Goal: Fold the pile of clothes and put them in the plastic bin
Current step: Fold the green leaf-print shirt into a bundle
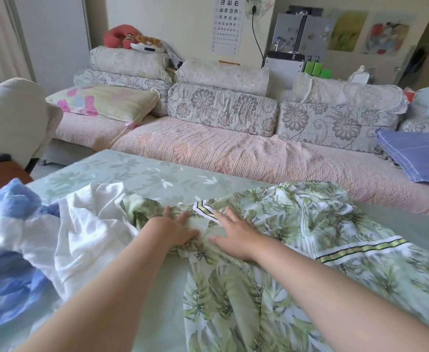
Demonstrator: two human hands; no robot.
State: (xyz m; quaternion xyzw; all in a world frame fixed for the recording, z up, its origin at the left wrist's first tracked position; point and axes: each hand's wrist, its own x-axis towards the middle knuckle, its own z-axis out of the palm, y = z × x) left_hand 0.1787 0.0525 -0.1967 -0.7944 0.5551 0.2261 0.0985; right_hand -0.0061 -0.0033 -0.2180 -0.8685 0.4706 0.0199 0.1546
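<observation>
At 6 to 4 o'clock, nearest: leaf-print garment (284, 237) sprawled rumpled over table (132, 171), not yet folded. At centre, right hand (233, 235) pressed flat on it, fingers straight. Just at its 9 o'clock, left hand (175, 229) on same cloth, thumb lost in folds: pinching or pressing, cannot tell. At 8 o'clock, white garment (86, 224) and blue garment (12, 262), heaped. Beyond at 12, sofa (233, 148). No bin in view; judged barely begun.

Green table (142, 174) — leaf-print garment (297, 224), white cloth (86, 224)
</observation>
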